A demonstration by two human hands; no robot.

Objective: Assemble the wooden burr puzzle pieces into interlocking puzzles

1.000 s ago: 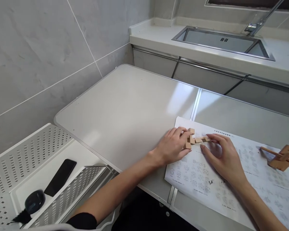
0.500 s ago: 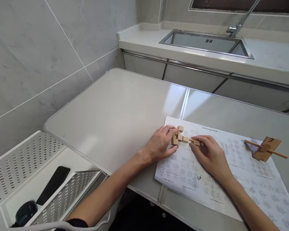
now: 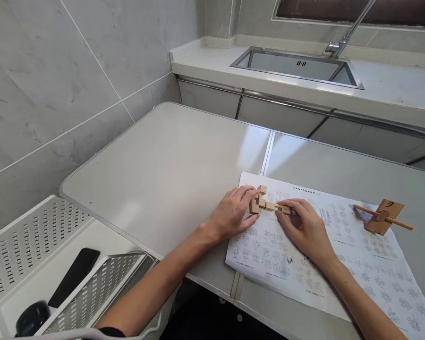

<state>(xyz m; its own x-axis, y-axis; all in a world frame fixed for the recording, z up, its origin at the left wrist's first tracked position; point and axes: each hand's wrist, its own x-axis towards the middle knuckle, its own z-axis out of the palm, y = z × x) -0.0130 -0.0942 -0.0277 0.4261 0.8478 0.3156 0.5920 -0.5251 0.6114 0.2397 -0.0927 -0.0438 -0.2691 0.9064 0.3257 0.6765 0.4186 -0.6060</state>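
My left hand (image 3: 233,208) is closed around a cluster of interlocked wooden puzzle blocks (image 3: 258,202). Its fingers cover part of the cluster's left side. A single notched wooden puzzle piece (image 3: 281,208) sits between the thumb and fingers of my right hand (image 3: 304,226). The piece's left end lies close to the cluster's right arm; I cannot tell whether they touch. Both hands are over a printed sheet (image 3: 326,212) covered with small line drawings. To the right, a wooden plaque with a rod through it (image 3: 384,217) stands tilted on the sheet.
The sheet lies across the seam of a light folding table (image 3: 184,156). A white perforated basket (image 3: 38,245) at lower left holds a black phone-like slab (image 3: 74,276) and a dark rounded object (image 3: 33,317). Behind the table is a counter with a sink (image 3: 297,66) and faucet (image 3: 340,45).
The view has shifted slightly, so everything sits a little further left. Both hands keep their holds, and the notched piece stays close beside the cluster.
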